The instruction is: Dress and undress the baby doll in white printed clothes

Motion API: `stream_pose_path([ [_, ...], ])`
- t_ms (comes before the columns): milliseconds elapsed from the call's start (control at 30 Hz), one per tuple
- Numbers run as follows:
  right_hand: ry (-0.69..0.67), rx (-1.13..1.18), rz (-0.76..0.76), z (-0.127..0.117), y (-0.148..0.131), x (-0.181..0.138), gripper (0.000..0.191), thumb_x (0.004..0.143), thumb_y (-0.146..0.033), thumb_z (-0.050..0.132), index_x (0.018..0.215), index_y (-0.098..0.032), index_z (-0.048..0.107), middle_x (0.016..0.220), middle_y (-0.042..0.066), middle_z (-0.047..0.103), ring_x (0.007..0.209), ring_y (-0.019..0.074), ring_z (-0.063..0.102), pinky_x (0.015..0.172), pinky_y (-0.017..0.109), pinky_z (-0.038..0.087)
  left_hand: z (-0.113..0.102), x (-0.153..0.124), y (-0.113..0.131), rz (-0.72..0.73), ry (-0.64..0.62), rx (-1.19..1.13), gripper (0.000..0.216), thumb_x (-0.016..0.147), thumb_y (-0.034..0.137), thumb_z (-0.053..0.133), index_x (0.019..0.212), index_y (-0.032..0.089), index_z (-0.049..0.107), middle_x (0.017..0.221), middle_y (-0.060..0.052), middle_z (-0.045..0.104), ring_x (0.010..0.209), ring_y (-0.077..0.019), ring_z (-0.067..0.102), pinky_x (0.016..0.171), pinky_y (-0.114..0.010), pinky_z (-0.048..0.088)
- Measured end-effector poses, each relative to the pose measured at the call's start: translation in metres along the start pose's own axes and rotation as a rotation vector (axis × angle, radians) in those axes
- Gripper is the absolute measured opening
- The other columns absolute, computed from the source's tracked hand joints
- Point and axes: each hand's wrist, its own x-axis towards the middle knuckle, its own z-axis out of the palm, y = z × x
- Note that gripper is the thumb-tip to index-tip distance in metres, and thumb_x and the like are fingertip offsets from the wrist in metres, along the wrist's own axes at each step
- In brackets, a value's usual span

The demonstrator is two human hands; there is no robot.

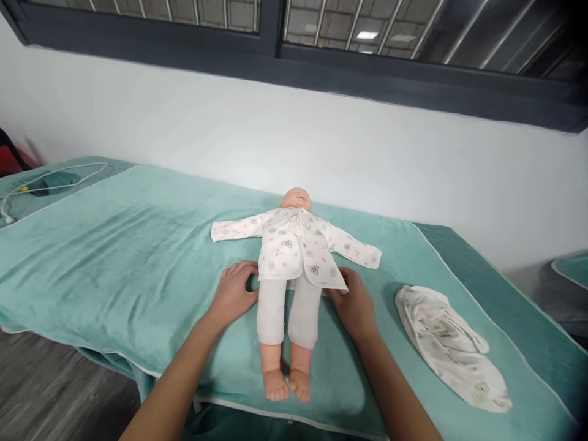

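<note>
A baby doll (296, 199) lies on its back, head toward the wall and bare feet toward me. It wears a white printed baby shirt (282, 245) with both sleeves spread out, and white cloth covers its legs. At the shirt's lower left edge, my left hand (235, 289) is closed, thumb and fingers pinching close to the hem. My right hand (353, 303) pinches the lower right corner of the shirt, its fingertips partly hidden by the cloth. Right of that hand lies a crumpled piece of white printed baby clothing (452, 349).
The doll rests on a bed with a green cover (138, 245). A white cable (55, 177) lies at the far left. Behind the bed stands a white wall (229, 122) below a dark-framed barred window (271, 37). The bed's front edge drops to a dark floor (55, 380).
</note>
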Motion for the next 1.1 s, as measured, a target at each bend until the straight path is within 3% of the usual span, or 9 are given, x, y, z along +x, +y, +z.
stream_pose_path([
  [167, -0.085, -0.153, -0.028, 0.001, -0.01, 0.001, 0.029, 0.089, -0.029, 0.052, 0.117, -0.023, 0.057, 0.102, 0.008, 0.072, 0.089, 0.0266, 0.067, 0.063, 0.03, 0.039, 0.012, 0.002, 0.016, 0.0, 0.071, 0.176, 0.012, 0.087, 0.021, 0.052, 0.089, 0.022, 0.064, 0.115, -0.006, 0.067, 0.1, -0.0275, 0.058, 0.08, -0.041, 0.039],
  [267, -0.073, -0.091, -0.014, -0.001, -0.008, -0.001, 0.028, 0.092, -0.031, 0.048, 0.117, -0.022, 0.058, 0.098, 0.008, 0.074, 0.086, 0.0276, 0.069, 0.062, 0.031, 0.041, 0.017, -0.003, 0.022, -0.001, 0.148, 0.262, 0.014, 0.089, 0.021, 0.048, 0.09, 0.021, 0.062, 0.103, -0.009, 0.068, 0.095, -0.0282, 0.058, 0.077, -0.041, 0.039],
  [400, -0.03, 0.021, -0.024, -0.004, 0.001, -0.004, 0.033, 0.093, -0.026, 0.043, 0.122, -0.021, 0.057, 0.1, 0.007, 0.073, 0.087, 0.0266, 0.069, 0.068, 0.034, 0.048, 0.017, -0.011, 0.018, -0.125, 0.266, 0.235, 0.019, 0.093, 0.025, 0.044, 0.08, 0.021, 0.057, 0.085, -0.008, 0.066, 0.087, -0.0273, 0.058, 0.076, -0.04, 0.041],
  [467, 0.047, 0.058, -0.071, -0.004, 0.004, -0.005, 0.038, 0.091, -0.024, 0.045, 0.128, -0.02, 0.055, 0.107, 0.009, 0.071, 0.091, 0.026, 0.068, 0.072, 0.037, 0.052, 0.016, -0.012, 0.014, -0.19, 0.307, 0.146, 0.018, 0.093, 0.027, 0.044, 0.081, 0.021, 0.056, 0.084, -0.006, 0.066, 0.085, -0.0263, 0.059, 0.076, -0.039, 0.042],
  [533, 0.133, 0.086, -0.205, -0.004, 0.005, -0.006, 0.049, 0.089, -0.017, 0.045, 0.138, -0.019, 0.05, 0.127, 0.013, 0.062, 0.11, 0.0267, 0.063, 0.084, 0.041, 0.055, 0.016, -0.012, 0.012, -0.205, 0.358, 0.057, 0.015, 0.093, 0.028, 0.046, 0.092, 0.02, 0.058, 0.09, -0.006, 0.066, 0.088, -0.0255, 0.059, 0.078, -0.039, 0.044],
  [633, 0.141, 0.084, -0.497, -0.004, 0.003, -0.007, 0.063, 0.088, -0.004, 0.037, 0.149, -0.023, 0.04, 0.15, 0.012, 0.046, 0.137, 0.0255, 0.044, 0.105, 0.049, 0.047, 0.017, -0.011, 0.013, -0.075, 0.415, -0.033, 0.025, 0.093, 0.027, 0.046, 0.115, 0.019, 0.056, 0.108, -0.009, 0.064, 0.101, -0.0242, 0.059, 0.088, -0.038, 0.047],
  [733, 0.05, 0.065, -0.65, -0.005, 0.001, -0.007, 0.063, 0.092, -0.003, 0.033, 0.151, -0.027, 0.037, 0.151, 0.008, 0.047, 0.142, 0.0236, 0.039, 0.111, 0.052, 0.042, 0.019, -0.013, 0.015, 0.078, 0.408, -0.021, 0.025, 0.095, 0.024, 0.045, 0.116, 0.021, 0.058, 0.115, -0.009, 0.062, 0.109, -0.0227, 0.058, 0.095, -0.038, 0.046],
  [900, 0.068, 0.086, -0.652, -0.006, 0.001, -0.006, 0.053, 0.097, -0.012, 0.041, 0.148, -0.028, 0.043, 0.148, 0.007, 0.05, 0.143, 0.0243, 0.038, 0.11, 0.052, 0.044, 0.019, -0.018, 0.015, 0.169, 0.432, 0.008, 0.015, 0.094, 0.022, 0.049, 0.103, 0.021, 0.06, 0.107, -0.008, 0.065, 0.102, -0.0221, 0.061, 0.092, -0.038, 0.048],
  [1100, 0.035, 0.156, -0.694, -0.008, -0.003, -0.009, 0.051, 0.098, -0.014, 0.04, 0.147, -0.027, 0.045, 0.145, 0.008, 0.054, 0.14, 0.0227, 0.044, 0.112, 0.05, 0.043, 0.018, -0.018, 0.018, 0.147, 0.45, -0.033, 0.012, 0.089, 0.02, 0.049, 0.095, 0.022, 0.059, 0.104, -0.008, 0.065, 0.1, -0.0224, 0.062, 0.09, -0.038, 0.05],
])
